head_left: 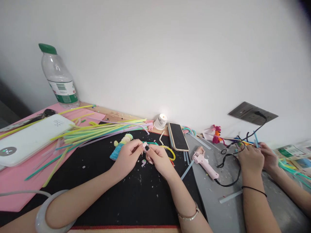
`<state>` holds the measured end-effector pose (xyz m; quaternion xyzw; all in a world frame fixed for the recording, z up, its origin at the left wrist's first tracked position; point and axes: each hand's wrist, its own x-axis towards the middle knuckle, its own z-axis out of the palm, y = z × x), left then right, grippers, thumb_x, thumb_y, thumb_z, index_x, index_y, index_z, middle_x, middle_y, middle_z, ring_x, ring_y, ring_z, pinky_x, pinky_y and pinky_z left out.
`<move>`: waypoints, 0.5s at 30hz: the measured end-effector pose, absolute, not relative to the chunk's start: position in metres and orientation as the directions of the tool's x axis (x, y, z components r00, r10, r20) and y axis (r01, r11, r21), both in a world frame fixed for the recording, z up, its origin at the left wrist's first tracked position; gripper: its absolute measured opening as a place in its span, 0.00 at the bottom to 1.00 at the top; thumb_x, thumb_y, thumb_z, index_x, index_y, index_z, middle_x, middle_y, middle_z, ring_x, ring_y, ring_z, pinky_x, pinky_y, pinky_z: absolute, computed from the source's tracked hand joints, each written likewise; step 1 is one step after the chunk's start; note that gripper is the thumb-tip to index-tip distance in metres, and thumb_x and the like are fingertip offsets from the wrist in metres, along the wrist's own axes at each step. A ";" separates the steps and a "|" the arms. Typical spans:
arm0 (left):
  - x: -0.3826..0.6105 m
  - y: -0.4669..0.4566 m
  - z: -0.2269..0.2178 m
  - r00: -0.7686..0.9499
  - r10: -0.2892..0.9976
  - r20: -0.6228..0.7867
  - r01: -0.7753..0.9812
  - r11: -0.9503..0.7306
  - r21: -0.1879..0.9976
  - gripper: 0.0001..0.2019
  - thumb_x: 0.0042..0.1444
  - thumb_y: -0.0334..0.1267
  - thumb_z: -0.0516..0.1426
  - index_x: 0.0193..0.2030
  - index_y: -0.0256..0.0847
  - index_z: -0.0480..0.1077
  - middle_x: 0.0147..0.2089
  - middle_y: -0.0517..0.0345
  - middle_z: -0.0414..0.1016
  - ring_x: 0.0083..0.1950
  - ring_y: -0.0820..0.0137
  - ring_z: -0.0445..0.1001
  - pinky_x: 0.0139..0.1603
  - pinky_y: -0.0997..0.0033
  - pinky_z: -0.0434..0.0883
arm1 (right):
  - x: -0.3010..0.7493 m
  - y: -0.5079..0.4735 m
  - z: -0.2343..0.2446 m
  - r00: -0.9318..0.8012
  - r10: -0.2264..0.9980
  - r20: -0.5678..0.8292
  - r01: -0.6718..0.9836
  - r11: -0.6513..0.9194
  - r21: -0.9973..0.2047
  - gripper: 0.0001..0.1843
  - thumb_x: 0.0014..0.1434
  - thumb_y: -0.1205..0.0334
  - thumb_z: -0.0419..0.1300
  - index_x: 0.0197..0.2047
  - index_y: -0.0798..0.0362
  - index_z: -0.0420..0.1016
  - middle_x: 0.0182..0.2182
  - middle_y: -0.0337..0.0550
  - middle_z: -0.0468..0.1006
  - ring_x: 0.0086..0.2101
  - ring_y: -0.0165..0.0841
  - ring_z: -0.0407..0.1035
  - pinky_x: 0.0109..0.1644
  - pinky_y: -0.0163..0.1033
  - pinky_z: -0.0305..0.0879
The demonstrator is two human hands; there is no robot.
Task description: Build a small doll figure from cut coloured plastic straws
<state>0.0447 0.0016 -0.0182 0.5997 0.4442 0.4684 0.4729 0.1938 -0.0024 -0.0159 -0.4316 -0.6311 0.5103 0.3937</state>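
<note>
My left hand (130,154) and my right hand (159,158) meet over a black mat (104,197), fingertips pinched together. Between them is something small that I cannot make out; a teal pipe cleaner (152,143) shows just behind the fingers. Beside my left hand lies a fuzzy blue and pale yellow figure (119,148), partly covered by that hand. A yellow pipe cleaner loop (173,153) curves out behind my right hand. On the mat below the fingers is a small lilac curl (143,162).
Pipe cleaners (102,132) lie in a bundle at left, near a white power bank (36,139) and a plastic bottle (60,81). A white cup (160,121), phone (178,137) and corded pink glue gun (205,163) stand rightward. Another person's hands (252,158) work at far right.
</note>
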 end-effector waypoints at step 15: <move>0.042 0.006 -0.026 0.238 0.914 0.328 0.284 -0.388 0.876 0.10 0.60 0.37 0.52 0.31 0.43 0.74 0.32 0.57 0.75 0.31 0.68 0.69 0.35 0.70 0.64 | 0.189 0.000 -0.018 -0.157 0.967 -0.202 -0.136 -0.224 -0.965 0.16 0.56 0.53 0.56 0.23 0.52 0.57 0.14 0.28 0.57 0.14 0.20 0.45 0.19 0.29 0.38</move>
